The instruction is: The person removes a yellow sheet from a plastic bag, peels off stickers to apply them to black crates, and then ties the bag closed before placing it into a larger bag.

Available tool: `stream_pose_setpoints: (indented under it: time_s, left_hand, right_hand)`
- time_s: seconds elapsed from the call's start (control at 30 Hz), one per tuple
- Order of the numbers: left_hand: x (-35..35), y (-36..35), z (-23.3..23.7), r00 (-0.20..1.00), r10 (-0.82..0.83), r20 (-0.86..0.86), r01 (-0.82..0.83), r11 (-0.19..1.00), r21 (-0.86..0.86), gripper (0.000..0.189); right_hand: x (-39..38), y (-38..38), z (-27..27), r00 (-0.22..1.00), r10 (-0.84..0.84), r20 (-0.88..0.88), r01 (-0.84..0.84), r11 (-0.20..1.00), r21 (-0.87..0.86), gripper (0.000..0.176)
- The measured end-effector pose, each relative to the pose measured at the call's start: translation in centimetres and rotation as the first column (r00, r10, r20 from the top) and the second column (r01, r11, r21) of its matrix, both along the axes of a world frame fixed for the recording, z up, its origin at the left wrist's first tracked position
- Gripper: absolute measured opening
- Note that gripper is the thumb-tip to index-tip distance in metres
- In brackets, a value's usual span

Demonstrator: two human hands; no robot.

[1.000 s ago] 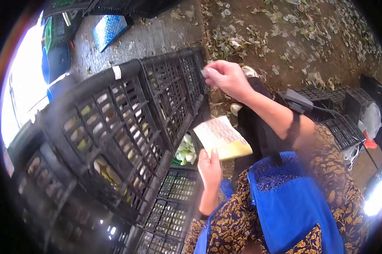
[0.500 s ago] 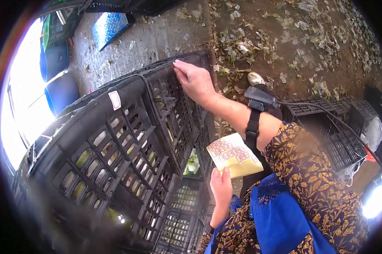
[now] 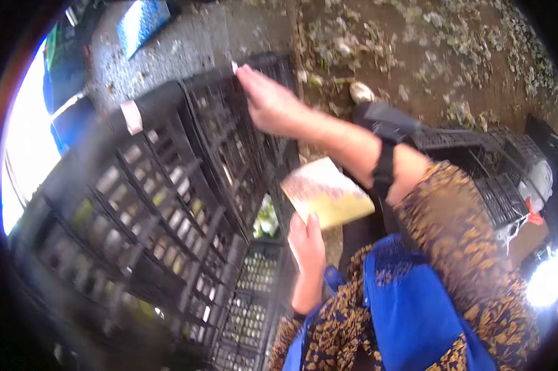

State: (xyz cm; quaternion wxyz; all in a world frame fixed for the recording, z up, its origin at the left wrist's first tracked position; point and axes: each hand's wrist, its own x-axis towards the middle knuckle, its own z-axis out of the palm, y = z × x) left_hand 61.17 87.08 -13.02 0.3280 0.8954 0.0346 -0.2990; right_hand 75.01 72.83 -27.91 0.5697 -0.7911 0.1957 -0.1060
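I see the right hand (image 3: 266, 102) stretched out to the top edge of the tall black crate (image 3: 168, 185), fingertips touching its rim. The fingers lie close together. A small pale speck shows at their tips, and through the blur I cannot tell whether they pinch it or just press on the plastic. A dark wristband (image 3: 384, 170) circles that forearm.

The left hand (image 3: 307, 241) sits lower, near the body, holding a yellowish sheet (image 3: 325, 195) by its lower edge, thumb on top. The sheet is tilted, just beside the crate's near corner and apart from the right hand.

The crate leans and has a white label (image 3: 131, 116) on its upper bar. Pale greens (image 3: 266, 219) show in the gap beside it, above a lower crate (image 3: 254, 297). Leaf scraps litter the ground (image 3: 415, 49) beyond.
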Motion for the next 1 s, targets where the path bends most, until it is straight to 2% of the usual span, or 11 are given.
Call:
stream_pose_setpoints:
  time_s: [0.07, 0.13, 0.2, 0.23, 0.47, 0.5, 0.53, 0.67, 0.73, 0.93, 1.0]
  left_hand:
    - [0.8, 0.3, -0.3, 1.000, -0.007, -0.029, 0.005, 0.998, -0.065, 0.016]
    - [1.7, -0.5, -0.3, 0.995, -0.079, -0.066, 0.074, 0.995, -0.072, 0.016]
    - [2.0, -1.4, -0.4, 0.982, 0.098, -0.164, -0.146, 0.937, -0.316, 0.013]
    - [2.0, -1.6, -0.5, 0.982, 0.090, -0.167, -0.141, 0.937, -0.320, 0.013]
    - [1.3, -2.4, -0.7, 0.994, -0.028, -0.101, -0.017, 0.909, -0.416, 0.014]
    - [1.4, -2.7, -0.5, 0.939, 0.130, -0.318, -0.272, 0.846, -0.458, 0.015]
    - [1.5, -3.0, -0.4, 0.811, 0.254, -0.527, -0.515, 0.737, -0.437, 0.017]
    - [0.8, -4.1, -0.5, 0.819, 0.248, -0.518, -0.498, 0.755, -0.427, 0.020]
    - [0.7, -4.9, 0.1, 0.878, 0.094, -0.470, -0.285, 0.890, -0.356, 0.026]
    - [1.0, -5.2, -0.3, 0.785, 0.221, -0.578, -0.448, 0.847, -0.284, 0.032]
    - [1.1, -5.3, -0.8, 0.779, 0.229, -0.584, -0.454, 0.848, -0.273, 0.031]
  right_hand:
    - [-3.6, -2.0, 2.6, 0.998, 0.048, -0.050, -0.052, 0.996, -0.078, 0.044]
    - [-8.1, -4.1, 5.1, 0.997, 0.062, -0.044, -0.061, 0.998, 0.033, 0.033]
    - [-12.5, -5.6, 7.7, 0.981, 0.166, -0.105, -0.161, 0.986, 0.052, 0.023]
    - [-14.8, -5.4, 7.8, 0.983, 0.148, -0.104, -0.142, 0.988, 0.061, 0.020]
    - [-20.7, -4.6, 9.6, 0.970, 0.208, -0.123, -0.194, 0.974, 0.120, 0.020]
    - [-21.0, -4.4, 9.6, 0.972, 0.198, -0.124, -0.183, 0.975, 0.123, 0.020]
    - [-21.3, -4.2, 9.6, 0.971, 0.199, -0.131, -0.174, 0.969, 0.176, 0.020]
    - [-22.0, -4.2, 9.5, 0.969, 0.182, -0.169, -0.151, 0.972, 0.180, 0.019]
    - [-22.3, -4.3, 9.2, 0.965, 0.187, -0.182, -0.162, 0.976, 0.146, 0.018]
    - [-22.3, -4.5, 9.0, 0.968, 0.213, -0.130, -0.192, 0.968, 0.161, 0.018]
    - [-22.3, -4.6, 8.6, 0.948, 0.229, -0.222, -0.099, 0.873, 0.477, 0.016]
